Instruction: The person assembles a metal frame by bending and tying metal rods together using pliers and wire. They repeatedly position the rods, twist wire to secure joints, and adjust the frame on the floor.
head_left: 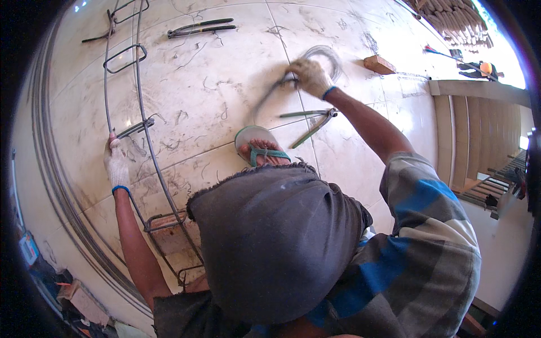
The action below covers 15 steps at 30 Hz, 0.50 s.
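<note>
My left hand (116, 160), in a white knit glove with a blue cuff, is closed around a long bar of a rebar cage (152, 147), just below one of its rectangular stirrups (135, 128). My right hand (311, 78), gloved alike and smeared by motion, has its fingers closed on a bundle of thin tie wire (332, 56). The wire loops behind the hand, and a dark blurred length trails toward my sandalled foot (264, 147). Just below the right hand lie pincers with green handles (315, 121), jaws to the right.
Black-handled pincers (200, 28) lie at the far side. A brick (380, 64) sits right of the wire; another block (169, 228) lies under the cage. Long steel rods (48, 141) run along the left. Wire scraps litter the tiles. Steps (473, 141) rise at right; a person (483, 70) is beyond.
</note>
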Available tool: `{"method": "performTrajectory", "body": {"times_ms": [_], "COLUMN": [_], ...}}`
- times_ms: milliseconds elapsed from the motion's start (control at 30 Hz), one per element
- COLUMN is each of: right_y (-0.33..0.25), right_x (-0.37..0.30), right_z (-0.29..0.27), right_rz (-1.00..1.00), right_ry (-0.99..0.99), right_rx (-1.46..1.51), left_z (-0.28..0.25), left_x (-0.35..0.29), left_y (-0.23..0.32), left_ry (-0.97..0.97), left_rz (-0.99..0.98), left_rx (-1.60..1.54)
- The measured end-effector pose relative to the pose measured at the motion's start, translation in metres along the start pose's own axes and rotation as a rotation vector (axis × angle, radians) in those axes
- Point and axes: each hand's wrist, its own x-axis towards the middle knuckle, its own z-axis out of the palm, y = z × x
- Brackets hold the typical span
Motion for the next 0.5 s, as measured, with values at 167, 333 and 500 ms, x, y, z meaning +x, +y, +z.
{"method": "performTrajectory", "body": {"times_ms": [167, 333, 500], "right_y": [0.020, -0.048, -0.094], "right_x": [0.019, -0.090, -0.110], "right_z": [-0.024, -0.024, -0.030], "right_rz": [0.554, 0.972, 1.093], "right_ry": [0.244, -0.268, -0.336], "right_rx": [0.108, 0.510, 0.521], "left_z": [-0.008, -0.008, 0.007], "left_x": [0.013, 0.011, -0.023], "left_y": [-0.024, -0.030, 0.027], "left_ry": [0.017, -0.055, 0.106], "left_rz": [0.073, -0.005, -0.004], "left_rx": [-0.099, -0.178, 0.226]}}
